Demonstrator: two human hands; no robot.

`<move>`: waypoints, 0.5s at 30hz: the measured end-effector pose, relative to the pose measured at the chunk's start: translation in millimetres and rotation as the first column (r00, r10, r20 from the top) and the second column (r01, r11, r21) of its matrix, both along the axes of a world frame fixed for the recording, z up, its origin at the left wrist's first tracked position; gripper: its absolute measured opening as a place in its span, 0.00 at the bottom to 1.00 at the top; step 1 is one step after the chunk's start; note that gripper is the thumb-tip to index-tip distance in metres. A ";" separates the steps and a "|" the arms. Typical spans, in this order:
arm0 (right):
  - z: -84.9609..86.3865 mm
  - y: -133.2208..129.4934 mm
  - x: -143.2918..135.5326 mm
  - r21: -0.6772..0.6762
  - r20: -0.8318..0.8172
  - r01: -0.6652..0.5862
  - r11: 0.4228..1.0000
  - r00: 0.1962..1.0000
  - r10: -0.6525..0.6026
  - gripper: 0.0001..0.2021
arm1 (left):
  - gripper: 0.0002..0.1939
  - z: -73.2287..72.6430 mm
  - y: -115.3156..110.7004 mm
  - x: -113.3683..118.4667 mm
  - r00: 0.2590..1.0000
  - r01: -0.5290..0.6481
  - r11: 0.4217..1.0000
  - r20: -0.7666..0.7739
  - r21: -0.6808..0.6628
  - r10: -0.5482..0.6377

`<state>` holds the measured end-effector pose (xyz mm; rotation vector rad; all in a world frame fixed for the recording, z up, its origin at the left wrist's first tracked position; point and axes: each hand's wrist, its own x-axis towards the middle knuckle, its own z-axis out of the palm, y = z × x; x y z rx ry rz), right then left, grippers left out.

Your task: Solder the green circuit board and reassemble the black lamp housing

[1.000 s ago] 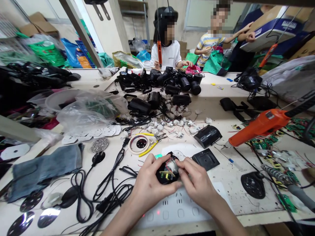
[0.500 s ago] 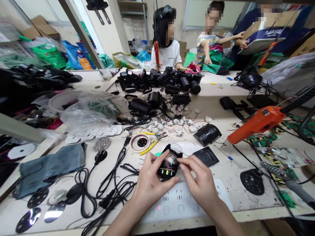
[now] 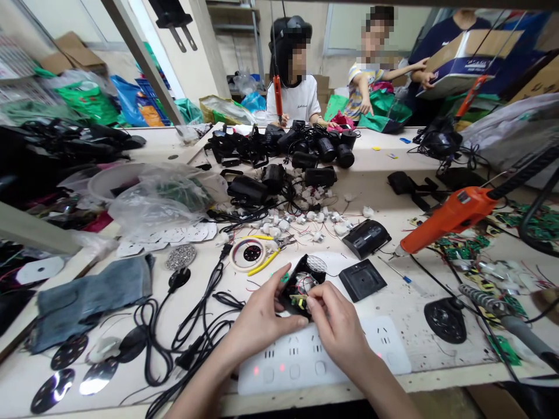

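A black device housing (image 3: 292, 280) lies open above the white power strip (image 3: 321, 368), its round clear lens (image 3: 316, 264) at the top and a silver motor with red wires inside. My left hand (image 3: 262, 317) wraps round the housing's left and lower side, thumb along the bottom. With thumb and fingers pinched, my right hand (image 3: 334, 314) holds the edge of a small circuit board (image 3: 299, 300) at the housing's lower right. A black cover (image 3: 362, 280) and a curved black shell (image 3: 365, 238) rest to the right.
Yellow-handled pliers (image 3: 266, 262) and a tape roll (image 3: 247, 255) lie behind my left hand. Black cables (image 3: 209, 331) coil at the left. An orange electric screwdriver (image 3: 448, 220) hangs at right, near a soldering iron (image 3: 519, 326). People stand across the bench.
My right hand has moved down from the motor to the circuit board, which now sticks out more. The housing has tilted. Across the bench, the person's box has shifted left and lower.
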<state>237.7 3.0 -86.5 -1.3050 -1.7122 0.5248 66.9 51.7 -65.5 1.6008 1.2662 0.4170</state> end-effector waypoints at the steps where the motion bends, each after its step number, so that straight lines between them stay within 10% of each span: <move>1: 1.3 0.3 0.4 -0.003 0.019 -0.008 1.000 1.000 0.008 0.07 | 0.49 -0.4 0.7 0.3 1.000 -0.002 1.000 0.003 0.004 0.002; 8: 11.2 14.1 1.5 -0.145 0.204 -0.072 0.987 0.974 0.101 0.08 | 0.38 -10.8 1.6 13.9 0.998 0.038 0.990 0.041 0.138 -0.044; 15: 11.0 19.7 -1.6 -0.199 0.101 -0.006 0.980 0.995 0.027 0.06 | 0.44 -2.7 7.5 14.9 0.998 0.037 0.999 0.047 -0.005 -0.037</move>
